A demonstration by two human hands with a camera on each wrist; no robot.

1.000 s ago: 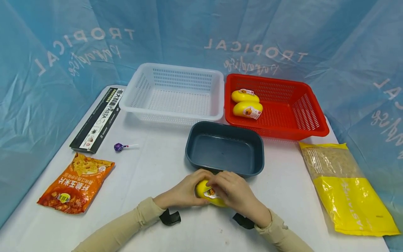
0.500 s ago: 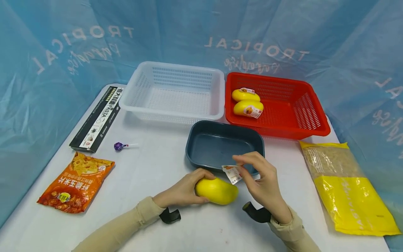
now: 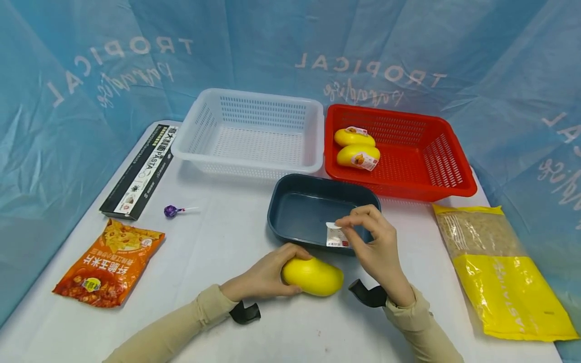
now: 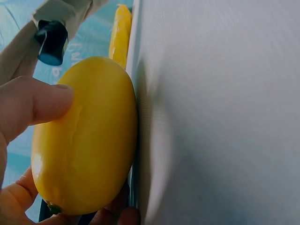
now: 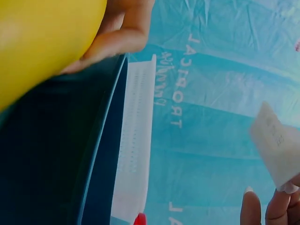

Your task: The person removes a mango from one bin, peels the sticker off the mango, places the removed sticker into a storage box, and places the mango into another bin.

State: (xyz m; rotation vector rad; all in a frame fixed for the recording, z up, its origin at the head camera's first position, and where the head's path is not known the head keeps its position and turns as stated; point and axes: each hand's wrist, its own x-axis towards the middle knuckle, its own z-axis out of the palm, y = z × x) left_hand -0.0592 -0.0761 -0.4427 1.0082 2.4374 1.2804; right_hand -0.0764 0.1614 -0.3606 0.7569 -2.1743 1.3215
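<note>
My left hand (image 3: 267, 272) grips a smooth yellow mango (image 3: 315, 277) from its left end, low over the table in front of the dark blue tub (image 3: 278, 233). In the left wrist view the thumb lies on the bare skin of the mango (image 4: 91, 136), and a small green stem end shows. My right hand (image 3: 379, 249) pinches a white paper label (image 3: 335, 237) between thumb and forefinger, over the tub's near right part and apart from the mango. The right wrist view shows the label (image 5: 276, 147) hanging bent from the fingertips.
Behind the tub stand a white basket (image 3: 247, 166) and a red basket (image 3: 404, 189) with two labelled mangoes (image 3: 356, 146). At left lie a black pasta box (image 3: 140, 171), a lollipop (image 3: 170, 211) and an orange snack bag (image 3: 111, 264). A yellow pasta bag (image 3: 504, 272) lies at right.
The label has come off the mango, pinched by my right hand, which has moved away to the right, then slightly up over the tub. My left hand keeps its grip on the mango.
</note>
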